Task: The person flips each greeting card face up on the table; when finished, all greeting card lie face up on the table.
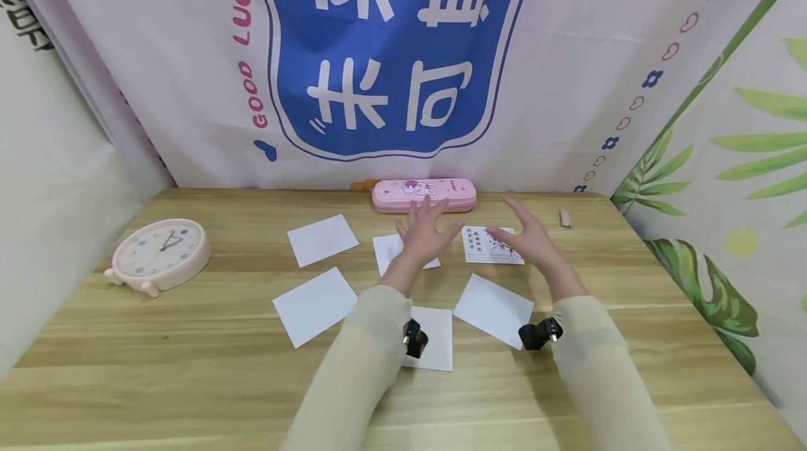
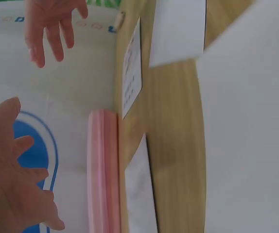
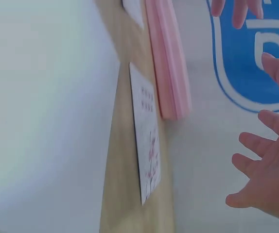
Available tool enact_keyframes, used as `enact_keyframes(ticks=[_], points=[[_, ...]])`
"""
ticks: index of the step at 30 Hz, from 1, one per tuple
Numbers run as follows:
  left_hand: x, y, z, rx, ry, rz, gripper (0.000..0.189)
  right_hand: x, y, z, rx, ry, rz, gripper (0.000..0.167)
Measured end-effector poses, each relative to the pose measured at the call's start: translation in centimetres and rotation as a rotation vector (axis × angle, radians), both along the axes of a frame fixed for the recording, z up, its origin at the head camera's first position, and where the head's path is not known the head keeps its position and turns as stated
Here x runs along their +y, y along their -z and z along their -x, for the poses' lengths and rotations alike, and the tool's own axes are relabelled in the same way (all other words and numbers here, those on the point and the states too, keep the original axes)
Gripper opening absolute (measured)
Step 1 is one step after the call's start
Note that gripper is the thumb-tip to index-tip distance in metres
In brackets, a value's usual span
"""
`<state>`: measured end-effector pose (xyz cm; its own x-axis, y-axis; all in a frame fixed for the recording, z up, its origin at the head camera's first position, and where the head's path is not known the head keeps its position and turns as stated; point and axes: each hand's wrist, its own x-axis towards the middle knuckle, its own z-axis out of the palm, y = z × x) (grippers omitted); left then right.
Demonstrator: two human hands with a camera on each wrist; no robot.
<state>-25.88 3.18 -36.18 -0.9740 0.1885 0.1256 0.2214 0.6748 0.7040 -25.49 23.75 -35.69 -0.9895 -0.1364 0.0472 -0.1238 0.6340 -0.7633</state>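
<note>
My left hand (image 1: 424, 235) is raised with its fingers spread, holding nothing; in the head view it overlaps a white card (image 1: 386, 249) and the near side of a pink pencil case (image 1: 454, 192). My right hand (image 1: 532, 237), also spread and without anything in it, hovers by a printed card (image 1: 482, 244) with dark characters and reddish branches. More blank white cards lie around them: one at the upper left (image 1: 323, 241), a lower left card (image 1: 315, 304), a lower middle card (image 1: 438, 339) partly behind my left sleeve, and a lower right card (image 1: 494, 307).
A pink round clock (image 1: 160, 251) lies at the left of the wooden table (image 1: 208, 367). A small greyish piece (image 1: 565, 218) sits at the back right. An orange tab (image 1: 363, 185) shows beside the pencil case. Printed cloth (image 1: 208, 122) hangs along the back edge.
</note>
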Motion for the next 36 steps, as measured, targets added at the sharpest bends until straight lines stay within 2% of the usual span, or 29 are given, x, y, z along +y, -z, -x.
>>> enact_keyframes(ticks=[7, 12, 17, 25, 32, 36], points=[[-4.7, 0.1, -0.7, 0.032, -0.053, 0.009, 0.062, -3.0, -0.2, -0.1, 0.047, -0.061, 0.040, 0.077], [-7.4, 0.1, -1.3, 0.029, -0.065, 0.017, 0.068, -4.8, 0.7, -0.4, 0.024, -0.079, 0.082, 0.075], [-9.4, 0.4, -1.6, -0.003, -0.071, 0.039, 0.074, -5.9, 1.9, -0.4, 0.012, -0.106, 0.072, 0.073], [-11.4, 2.4, -1.9, -0.039, -0.059, 0.089, 0.081, -8.0, 3.3, 0.2, -0.006, -0.158, 0.084, 0.071], [-11.9, 3.6, -1.7, -0.048, -0.056, 0.096, 0.085, -9.6, 4.1, 0.7, -0.059, -0.167, 0.039, 0.072], [-12.1, 4.3, -1.7, -0.073, -0.068, 0.131, 0.085, -10.1, 4.5, 0.9, -0.023, -0.179, -0.038, 0.072]])
